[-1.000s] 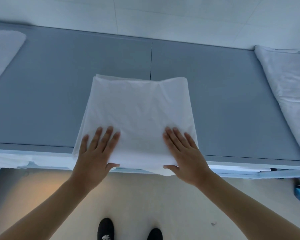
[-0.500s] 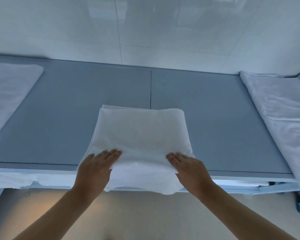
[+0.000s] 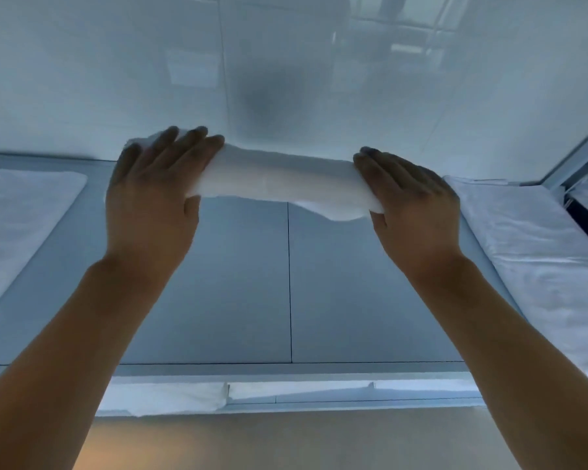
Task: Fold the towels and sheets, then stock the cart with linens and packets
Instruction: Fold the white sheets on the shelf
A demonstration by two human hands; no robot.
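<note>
A folded white sheet [image 3: 282, 179] hangs in the air above the grey table [image 3: 252, 283], held up in front of the tiled wall. My left hand [image 3: 153, 195] holds its left end, fingers laid over the top and thumb underneath. My right hand [image 3: 411, 205] holds its right end the same way, thumb under the cloth. The sheet sags a little at its lower right.
A flat white linen [image 3: 21, 225] lies on the table at the left. Another white sheet [image 3: 537, 262] lies along the right side. More white cloth [image 3: 170, 396] sits on a lower shelf under the table's front edge. A metal frame [image 3: 577, 154] stands at the far right.
Both hands took hold of the folded sheet's near edge and lifted it off the table, up and away toward the wall. The camera has tilted upward.
</note>
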